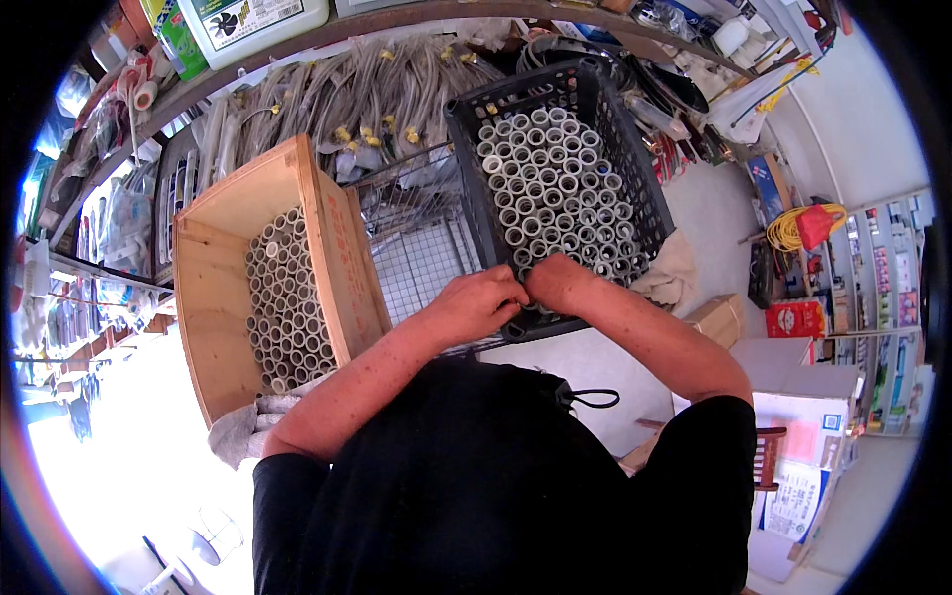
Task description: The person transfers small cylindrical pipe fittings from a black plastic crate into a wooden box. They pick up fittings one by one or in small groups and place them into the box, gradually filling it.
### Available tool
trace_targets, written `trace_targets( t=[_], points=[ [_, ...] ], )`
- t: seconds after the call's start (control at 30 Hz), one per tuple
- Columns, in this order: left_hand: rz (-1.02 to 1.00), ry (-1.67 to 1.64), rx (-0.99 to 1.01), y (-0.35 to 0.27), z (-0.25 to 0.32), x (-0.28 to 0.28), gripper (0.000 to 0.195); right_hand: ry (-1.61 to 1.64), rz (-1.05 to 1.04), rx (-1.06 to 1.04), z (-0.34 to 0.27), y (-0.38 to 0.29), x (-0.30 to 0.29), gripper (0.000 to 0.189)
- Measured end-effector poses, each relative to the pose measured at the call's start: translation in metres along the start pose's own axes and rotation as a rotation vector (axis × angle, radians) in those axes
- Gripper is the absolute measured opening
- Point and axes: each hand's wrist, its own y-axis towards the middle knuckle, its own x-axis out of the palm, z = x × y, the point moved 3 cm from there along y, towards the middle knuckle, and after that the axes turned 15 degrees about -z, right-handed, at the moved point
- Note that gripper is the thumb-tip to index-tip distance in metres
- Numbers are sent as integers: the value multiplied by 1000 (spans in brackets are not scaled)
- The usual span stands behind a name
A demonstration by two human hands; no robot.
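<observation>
My left hand (480, 301) is at the near left corner of the black plastic crate (658, 201), its fingers curled. My right hand (561, 284) lies beside it, bent down among the near rows of the crate's contents; its fingertips are hidden. Whether either hand grips anything does not show. Inside the crate, many short whitish tubular pieces (554, 197) stand on end, packed close together with their round mouths up. To the left, a wooden box (216, 297) contains similar tubular pieces (290, 297) in tight rows.
Between box and crate is a wire rack (424, 260). Bundled hoses (357, 89) with yellow ends lie behind, under a shelf (357, 28) bearing a white jug (256, 26). A cloth (666, 271) hangs at the crate's right corner; another cloth (249, 428) lies by the wooden box.
</observation>
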Motion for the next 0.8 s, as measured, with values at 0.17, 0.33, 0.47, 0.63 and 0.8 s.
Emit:
trace_targets(
  t=[0.17, 0.33, 0.47, 0.63, 0.8],
  points=[
    [-4, 12, -1, -1, -1, 1, 16, 339, 139, 45, 28, -26, -19, 17],
    [-20, 3, -11, 0, 2, -1, 17, 501, 382, 314, 88, -56, -28, 22],
    [-24, 3, -14, 0, 2, 0, 17, 476, 431, 647, 123, -53, -34, 19],
    [-17, 17, 2, 1, 2, 0, 17, 454, 494, 727, 135, -27, -34, 23],
    [9, 39, 11, -1, 1, 2, 16, 517, 509, 706, 137, -25, -27, 24]
  ],
)
